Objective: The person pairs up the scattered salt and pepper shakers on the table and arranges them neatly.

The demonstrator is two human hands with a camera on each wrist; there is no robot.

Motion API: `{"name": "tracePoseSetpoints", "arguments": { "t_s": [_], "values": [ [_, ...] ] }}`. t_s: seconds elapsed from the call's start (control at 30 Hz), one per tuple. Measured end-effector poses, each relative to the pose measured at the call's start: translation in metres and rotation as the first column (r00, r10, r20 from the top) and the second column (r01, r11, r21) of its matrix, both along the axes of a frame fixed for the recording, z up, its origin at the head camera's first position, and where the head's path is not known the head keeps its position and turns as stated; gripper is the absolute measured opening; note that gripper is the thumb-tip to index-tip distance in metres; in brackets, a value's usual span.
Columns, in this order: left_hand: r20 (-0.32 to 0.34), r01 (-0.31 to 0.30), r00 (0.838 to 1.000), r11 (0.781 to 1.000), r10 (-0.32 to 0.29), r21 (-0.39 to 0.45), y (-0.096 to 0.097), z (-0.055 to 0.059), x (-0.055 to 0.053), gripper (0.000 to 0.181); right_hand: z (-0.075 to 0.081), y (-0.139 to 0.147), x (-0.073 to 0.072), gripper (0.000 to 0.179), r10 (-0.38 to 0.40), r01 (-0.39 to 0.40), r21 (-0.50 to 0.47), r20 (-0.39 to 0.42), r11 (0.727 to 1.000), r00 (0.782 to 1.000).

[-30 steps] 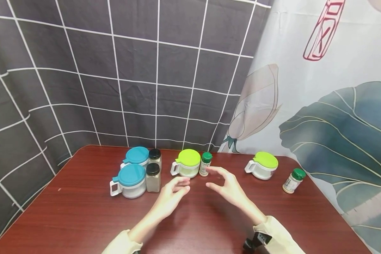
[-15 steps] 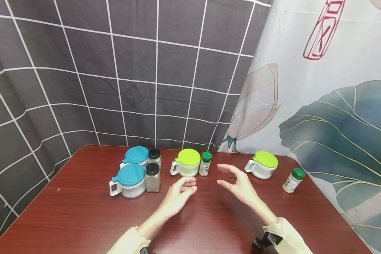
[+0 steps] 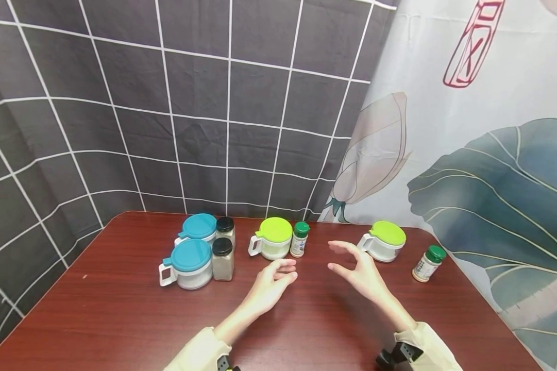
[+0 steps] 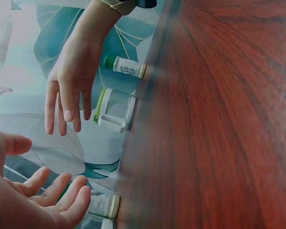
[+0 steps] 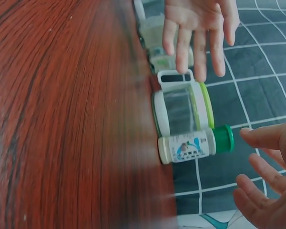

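Note:
My left hand [image 3: 270, 289] hovers over the table with fingers relaxed and nothing in them. Just beyond it stand a seasoning jar with a lime-green lid and white handle [image 3: 275, 241] and, right beside that, a small green-capped shaker [image 3: 299, 241]. Empty too, my right hand [image 3: 361, 272] is held above the table with thumb and fingers spread apart. Its nearest thing is a second lime-lidded jar [image 3: 384, 242], upright behind it. A second green-capped shaker [image 3: 427, 265] stands farther right. In the right wrist view the middle shaker's printed label [image 5: 189, 146] faces the camera.
To the left, two blue-lidded jars with white handles [image 3: 192, 256] stand one behind the other, next to two black-capped spice jars [image 3: 223, 263]. The red-brown wooden table [image 3: 120, 319] ends at a dark gridded curtain [image 3: 195, 134] and a white curtain with printed leaves [image 3: 491, 185].
Both hands have drifted to the right above the table, the right hand moving away from the middle shaker. The jars and shakers have stayed where they were.

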State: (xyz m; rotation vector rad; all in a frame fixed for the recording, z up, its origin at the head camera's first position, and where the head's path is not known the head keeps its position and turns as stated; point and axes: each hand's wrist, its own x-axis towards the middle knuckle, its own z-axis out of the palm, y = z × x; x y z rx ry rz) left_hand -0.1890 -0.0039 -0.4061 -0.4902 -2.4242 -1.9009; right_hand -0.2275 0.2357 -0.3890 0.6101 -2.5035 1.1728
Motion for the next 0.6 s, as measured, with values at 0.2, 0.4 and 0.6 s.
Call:
{"name": "tracePoseSetpoints", "arguments": {
  "t_s": [0.2, 0.4, 0.6],
  "values": [
    [0.010, 0.019, 1.000, 1.000, -0.019, -0.009, 0.006, -0.005, 0.002, 0.035, -0.002, 0.010, 0.002, 0.049, -0.010, 0.010, 0.024, -0.015, 1.000, 1.000],
    [0.019, 0.036, 0.999, 0.999, -0.036, -0.010, 0.012, -0.006, 0.004, 0.036, -0.007, 0.022, 0.003, 0.047, -0.028, 0.029, 0.039, -0.027, 0.999, 0.999],
    [0.003, 0.040, 0.999, 0.999, -0.040, -0.021, 0.018, -0.007, 0.001, 0.035, -0.012, 0.032, 0.004, 0.047, -0.074, 0.075, 0.062, -0.019, 0.995, 0.997]
  ]
}}
